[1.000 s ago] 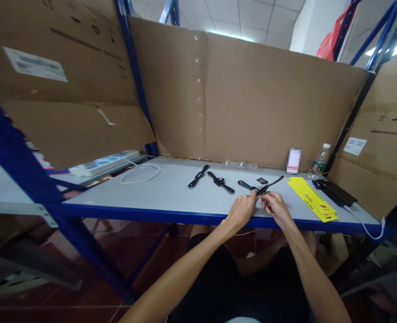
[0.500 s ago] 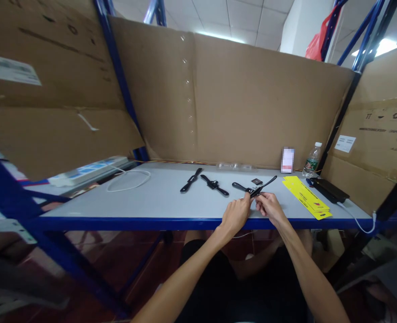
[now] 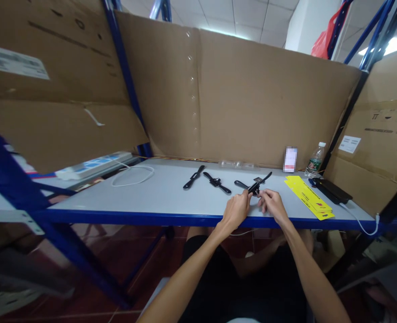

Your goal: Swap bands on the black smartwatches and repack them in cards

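Note:
My left hand [image 3: 238,208] is closed on a black two-handled tool [image 3: 263,177] near the table's front edge. My right hand [image 3: 271,204] is just right of the tool's middle, fingers bent together at a small metal part; what they pinch is too small to make out. Another black handle [image 3: 240,184] lies behind my left fingertips. Further left on the table are a black tool with a metal middle [image 3: 216,182] and a flat black tool [image 3: 194,177]. A small dark square piece [image 3: 259,180] lies behind the held tool.
Yellow cards [image 3: 309,197] lie at the right, beside a black case [image 3: 331,190] with a white cable. Behind stand a bottle [image 3: 315,160] and a phone [image 3: 290,159]. Clear plastic [image 3: 235,164] lies by the cardboard wall. A white cable [image 3: 133,184] and power strip [image 3: 95,166] are at the left.
The held tool has tilted and turned a little, its free end now shifted left. My right fingers have moved slightly away from the tool. The whole view has shifted a little.

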Motion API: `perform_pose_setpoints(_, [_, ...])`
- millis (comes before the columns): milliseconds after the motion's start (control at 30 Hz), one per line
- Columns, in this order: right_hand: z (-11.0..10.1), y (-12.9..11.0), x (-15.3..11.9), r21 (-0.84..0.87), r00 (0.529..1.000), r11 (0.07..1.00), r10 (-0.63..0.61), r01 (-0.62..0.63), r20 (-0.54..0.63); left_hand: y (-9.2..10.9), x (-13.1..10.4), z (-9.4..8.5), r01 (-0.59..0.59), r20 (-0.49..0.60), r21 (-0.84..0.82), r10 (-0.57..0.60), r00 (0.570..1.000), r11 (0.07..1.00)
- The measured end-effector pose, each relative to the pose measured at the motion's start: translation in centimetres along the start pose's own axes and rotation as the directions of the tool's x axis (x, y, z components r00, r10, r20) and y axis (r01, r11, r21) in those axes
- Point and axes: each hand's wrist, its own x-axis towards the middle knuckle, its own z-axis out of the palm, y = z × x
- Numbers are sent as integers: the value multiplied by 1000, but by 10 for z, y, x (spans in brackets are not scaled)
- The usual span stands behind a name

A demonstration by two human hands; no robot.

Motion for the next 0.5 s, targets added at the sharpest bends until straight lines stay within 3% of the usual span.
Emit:
perform_pose_setpoints(333, [0, -5, 2, 107, 991, 986, 124, -130, 59, 4, -6, -2, -59, 34, 85, 56, 998, 995])
perform_pose_setpoints(400, [2, -4, 1, 105, 997, 991, 83, -84, 10, 4, -6, -2, -59, 40, 95, 55, 998, 994])
perform_pose_setpoints(500, [8, -2, -3, 20, 989, 996, -79, 82, -127, 3, -4, -1, -20, 32, 87, 18, 999, 996])
